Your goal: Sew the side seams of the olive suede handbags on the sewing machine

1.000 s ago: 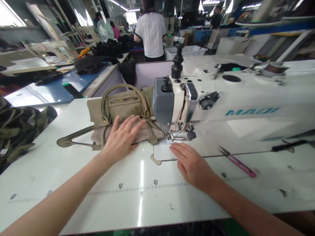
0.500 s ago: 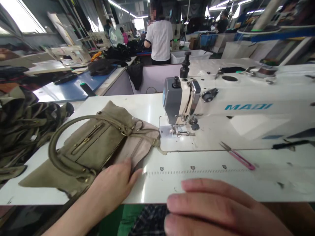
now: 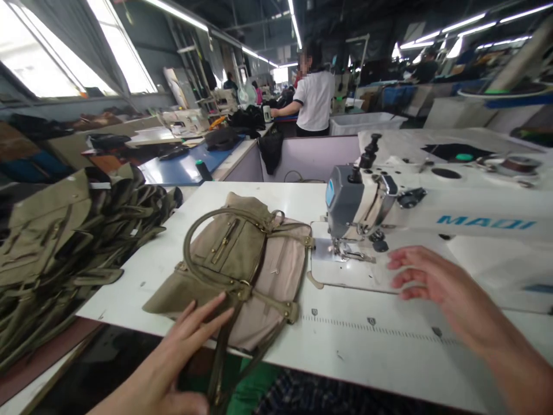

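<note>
An olive and beige handbag [image 3: 242, 271] with looped handles lies on the white table [image 3: 371, 351], left of the white sewing machine [image 3: 432, 216]. My left hand [image 3: 181, 351] is at the table's near edge, fingers stretched toward the bag's lower corner and touching a strap that hangs over the edge. My right hand [image 3: 436, 285] hovers open above the table, right of the machine's presser foot [image 3: 345, 251], holding nothing.
A heap of olive bags [image 3: 64, 248] lies at the left. Behind stand a blue-topped bench [image 3: 181, 167] with dark goods and a person in a white shirt [image 3: 315, 101] facing away. A ruler scale [image 3: 380, 325] is printed along the table front.
The bag has been slid left and toward me, away from the needle. My right hand rose from the near edge to beside the presser foot. The view swung left.
</note>
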The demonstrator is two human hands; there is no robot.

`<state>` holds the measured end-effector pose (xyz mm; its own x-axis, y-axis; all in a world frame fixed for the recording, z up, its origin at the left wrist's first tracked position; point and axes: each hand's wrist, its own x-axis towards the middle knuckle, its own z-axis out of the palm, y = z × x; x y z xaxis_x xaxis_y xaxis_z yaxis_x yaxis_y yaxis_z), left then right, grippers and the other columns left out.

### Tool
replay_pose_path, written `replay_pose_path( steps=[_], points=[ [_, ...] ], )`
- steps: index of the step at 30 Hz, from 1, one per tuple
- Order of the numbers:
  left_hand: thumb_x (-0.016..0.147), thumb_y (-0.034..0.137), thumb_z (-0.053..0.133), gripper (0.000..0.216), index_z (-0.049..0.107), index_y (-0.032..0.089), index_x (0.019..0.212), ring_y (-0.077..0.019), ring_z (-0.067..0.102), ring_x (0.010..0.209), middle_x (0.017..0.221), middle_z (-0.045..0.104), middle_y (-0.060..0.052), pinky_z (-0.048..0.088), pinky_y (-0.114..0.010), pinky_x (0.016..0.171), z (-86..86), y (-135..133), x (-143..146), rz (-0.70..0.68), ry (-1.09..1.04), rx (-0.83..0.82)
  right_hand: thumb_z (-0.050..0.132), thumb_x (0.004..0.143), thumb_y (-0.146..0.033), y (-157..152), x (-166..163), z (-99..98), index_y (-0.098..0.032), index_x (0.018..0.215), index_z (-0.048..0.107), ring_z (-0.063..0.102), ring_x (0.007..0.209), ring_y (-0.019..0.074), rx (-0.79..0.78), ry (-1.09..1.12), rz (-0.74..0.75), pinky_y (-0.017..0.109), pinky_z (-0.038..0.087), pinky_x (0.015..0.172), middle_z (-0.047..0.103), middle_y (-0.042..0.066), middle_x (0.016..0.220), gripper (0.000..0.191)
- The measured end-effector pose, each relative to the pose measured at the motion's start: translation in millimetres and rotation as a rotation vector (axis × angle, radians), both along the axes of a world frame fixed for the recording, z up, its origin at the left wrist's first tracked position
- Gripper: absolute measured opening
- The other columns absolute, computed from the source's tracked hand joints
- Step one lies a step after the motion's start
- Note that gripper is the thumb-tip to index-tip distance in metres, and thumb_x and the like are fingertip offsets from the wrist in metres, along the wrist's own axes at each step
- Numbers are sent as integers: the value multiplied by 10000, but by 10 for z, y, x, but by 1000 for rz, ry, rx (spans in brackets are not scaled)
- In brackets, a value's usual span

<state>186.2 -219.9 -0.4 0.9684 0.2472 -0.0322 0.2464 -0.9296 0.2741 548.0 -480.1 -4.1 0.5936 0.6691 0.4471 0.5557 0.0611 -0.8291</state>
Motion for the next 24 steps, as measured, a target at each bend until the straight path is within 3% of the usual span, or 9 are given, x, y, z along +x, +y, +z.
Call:
replay_pose_path(
  steps=[3, 5, 7, 11, 14, 17, 20, 22, 24],
  points=[
    [753, 744, 535, 836, 349, 335, 1459, -367, 362, 1370, 1521, 344, -117, 228, -613, 1114, -217, -92, -80, -11, -31, -46, 272, 1027, -411, 308, 169, -86, -190, 873, 700, 716, 643, 236, 39, 495, 215, 298, 598, 508, 726, 152, 824, 506],
    [805, 688, 525, 704, 443, 327, 1404, -332, 430, 1336, 1468, 437, -107, 258, -569, 1131, -261, -168, -127, 1, -118, -61, 365, 991, -429, 371, 225, -170, -231, 870, 726, 725, 725, 262, 67, 669, 248, 341, 620, 591, 732, 158, 897, 429],
    [853, 608, 526, 554, 527, 324, 1328, -289, 507, 1276, 1393, 527, -88, 383, -467, 1102, -222, -181, -203, 25, -231, -41, 553, 886, -423, 359, 269, -278, -273, 896, 742, 722, 747, 268, 74, 780, 233, 355, 621, 623, 727, 152, 963, 242],
    [927, 273, 508, 241, 634, 309, 1130, -215, 606, 1116, 1207, 635, -57, 530, -316, 928, 94, 22, -227, 242, -482, 118, 651, 768, -455, 327, 299, -448, -322, 950, 734, 688, 692, 243, 96, 1067, 109, 357, 606, 541, 687, 147, 1008, 240],
    [931, 199, 458, 229, 618, 255, 1084, -209, 598, 1086, 1141, 629, -76, 523, -348, 913, 439, 225, 173, 306, -608, 197, 636, 778, -474, 388, 222, -434, -335, 889, 713, 618, 583, 185, 156, 1206, 122, 316, 563, 447, 642, 129, 901, 194],
    [906, 346, 513, 411, 498, 186, 1284, -271, 515, 1218, 1298, 550, -142, 454, -466, 1013, 593, 314, 886, 244, -540, 250, 637, 797, -446, 470, 101, -354, -326, 844, 679, 529, 503, 121, 232, 1299, 167, 228, 505, 390, 551, 87, 765, 135],
    [764, 562, 624, 899, 284, 107, 1461, -431, 255, 1395, 1513, 295, -231, 242, -700, 1067, 394, 324, 1473, 252, -202, 251, 667, 786, -410, 508, 3, -309, -290, 834, 629, 439, 463, 83, 317, 1355, 191, 164, 472, 370, 455, 28, 714, 134],
    [754, 531, 605, 914, 267, 79, 1472, -459, 187, 1413, 1530, 237, -260, 149, -762, 1043, 168, 329, 1593, 221, 3, 193, 713, 747, -378, 509, -23, -309, -259, 826, 592, 391, 457, 72, 361, 1366, 197, 150, 468, 363, 409, -2, 710, 187],
    [733, 363, 578, 858, 258, 88, 1480, -409, 183, 1431, 1541, 223, -237, 104, -731, 1079, 3, 339, 1468, 140, 100, 125, 739, 723, -396, 505, -18, -317, -243, 806, 578, 368, 456, 71, 350, 1346, 199, 158, 465, 353, 374, -12, 703, 237]
  ],
)
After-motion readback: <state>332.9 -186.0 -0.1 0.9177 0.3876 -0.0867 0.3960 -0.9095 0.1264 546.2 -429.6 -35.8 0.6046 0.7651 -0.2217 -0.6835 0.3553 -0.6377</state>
